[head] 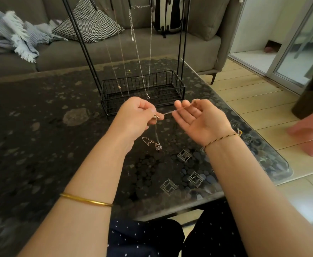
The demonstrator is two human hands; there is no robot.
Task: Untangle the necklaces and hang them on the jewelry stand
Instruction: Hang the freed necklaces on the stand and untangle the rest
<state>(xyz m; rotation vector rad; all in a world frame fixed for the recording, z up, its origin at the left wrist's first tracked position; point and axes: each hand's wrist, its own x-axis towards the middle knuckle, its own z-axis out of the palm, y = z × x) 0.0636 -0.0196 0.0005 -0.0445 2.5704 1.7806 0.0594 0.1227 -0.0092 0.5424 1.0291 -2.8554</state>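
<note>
A thin chain necklace (167,112) is stretched between my two hands just above the dark table. My left hand (136,115) pinches it at the clasp end, and the rest hangs down to a small tangled heap (152,143) on the table. My right hand (198,115) is palm up, with the chain held at its fingertips. Behind my hands stands the black wire jewelry stand (144,88) with its basket base. Several necklaces (144,52) hang from its top bar, which is out of view.
The speckled glass-topped table (40,127) ends close on the right, with wooden floor beyond. A pink stool (311,132) stands at the right. A grey sofa (77,52) with a patterned cushion and a blanket lies behind the table.
</note>
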